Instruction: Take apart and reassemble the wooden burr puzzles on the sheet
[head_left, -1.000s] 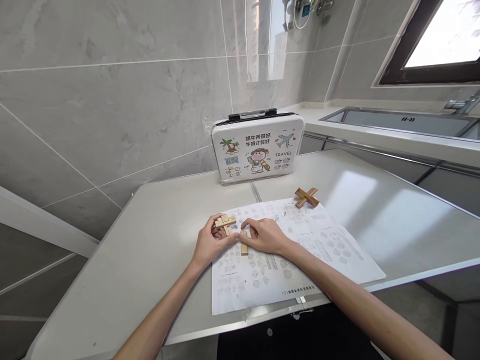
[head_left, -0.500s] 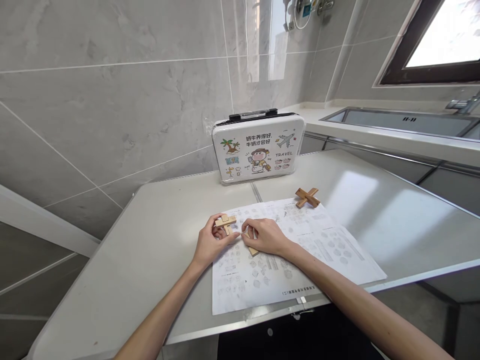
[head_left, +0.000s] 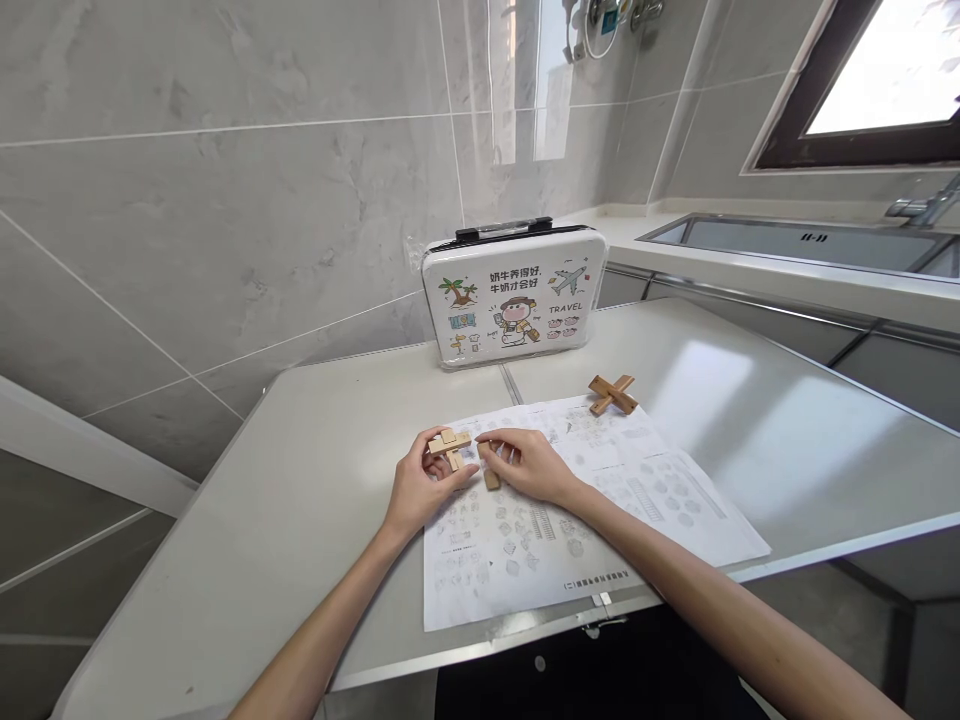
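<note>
Left hand and right hand clamped on wood, just apart

Joined wooden puzzle blocks are gripped by the left, a single wooden bar by the right, over a printed diagram sheet laid on the bench.

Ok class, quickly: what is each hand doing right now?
Left hand: closed, holding joined wooden pieces.
Right hand: closed, holding a separate wooden block.

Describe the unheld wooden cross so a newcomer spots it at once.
Find the white case on the table, then look right and nearer, to the far edge of the printed sheet. The wooden cross lies there, darker than the assembly in the left hand and untouched.
</note>
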